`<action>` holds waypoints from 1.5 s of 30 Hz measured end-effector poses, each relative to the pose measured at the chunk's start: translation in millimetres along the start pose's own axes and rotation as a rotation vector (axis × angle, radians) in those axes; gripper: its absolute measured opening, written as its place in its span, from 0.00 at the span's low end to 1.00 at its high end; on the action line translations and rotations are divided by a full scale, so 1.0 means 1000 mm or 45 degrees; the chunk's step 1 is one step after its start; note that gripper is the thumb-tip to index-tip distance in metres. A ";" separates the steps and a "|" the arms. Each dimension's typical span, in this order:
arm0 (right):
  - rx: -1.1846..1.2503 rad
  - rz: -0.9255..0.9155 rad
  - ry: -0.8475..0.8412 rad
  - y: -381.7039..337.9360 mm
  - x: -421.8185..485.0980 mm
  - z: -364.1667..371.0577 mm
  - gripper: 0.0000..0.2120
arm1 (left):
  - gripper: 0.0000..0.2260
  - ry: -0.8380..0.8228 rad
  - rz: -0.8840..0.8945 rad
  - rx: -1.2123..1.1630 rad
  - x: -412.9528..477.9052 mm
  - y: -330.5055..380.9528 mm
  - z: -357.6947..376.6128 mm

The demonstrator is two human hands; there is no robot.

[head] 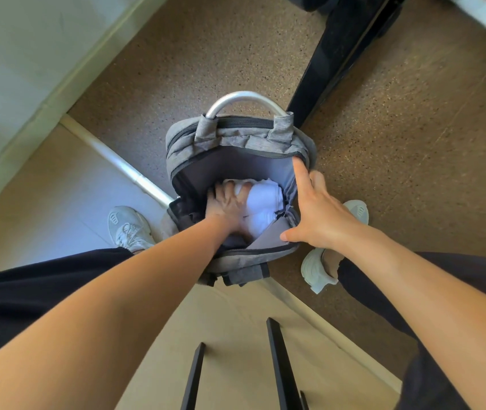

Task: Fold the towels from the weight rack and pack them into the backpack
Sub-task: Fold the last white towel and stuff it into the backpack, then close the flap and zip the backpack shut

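Note:
A grey backpack [236, 140] stands unzipped on the floor between my feet, its main compartment gaping. White folded towels [265, 199] lie inside it. My left hand [225, 202] reaches into the compartment, with its spread fingers pressing down on the towels. At the bag's right edge, my right hand [315, 211] has its forefinger straight along the zipper rim and its thumb on the near flap, spreading the opening. The lower part of the towels is hidden by the bag's wall and my left hand.
A metal loop handle [247, 99] arches over the bag's far side. A black frame beam [339, 48] runs up to the right. Two thin black bars [280, 365] rise at the bottom. A white pipe [123, 167] lies along the floor edge on the left.

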State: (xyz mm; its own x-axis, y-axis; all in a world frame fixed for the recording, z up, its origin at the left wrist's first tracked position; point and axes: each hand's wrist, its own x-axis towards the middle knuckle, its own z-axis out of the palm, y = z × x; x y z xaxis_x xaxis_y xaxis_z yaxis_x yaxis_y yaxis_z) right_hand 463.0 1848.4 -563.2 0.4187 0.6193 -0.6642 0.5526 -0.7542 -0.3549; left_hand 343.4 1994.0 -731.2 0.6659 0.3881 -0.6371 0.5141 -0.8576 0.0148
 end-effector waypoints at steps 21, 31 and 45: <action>-0.025 -0.019 0.012 0.004 0.000 -0.001 0.64 | 0.16 -0.077 0.457 -0.182 -0.014 0.037 -0.066; -0.126 -0.104 0.201 -0.035 -0.016 -0.020 0.35 | 0.07 0.544 0.232 -0.584 -0.109 -0.103 -0.127; -0.159 -0.327 -0.228 -0.099 -0.023 0.029 0.38 | 0.14 -0.163 -0.136 -1.166 -0.054 -0.155 -0.065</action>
State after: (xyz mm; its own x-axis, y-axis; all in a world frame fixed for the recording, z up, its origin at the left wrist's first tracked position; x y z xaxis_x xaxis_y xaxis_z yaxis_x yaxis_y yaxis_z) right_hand 377.8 1902.4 -532.5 0.1269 0.7290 -0.6726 0.7121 -0.5390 -0.4499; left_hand 262.9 2128.5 -649.2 0.5535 0.3630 -0.7496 0.8319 -0.1977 0.5186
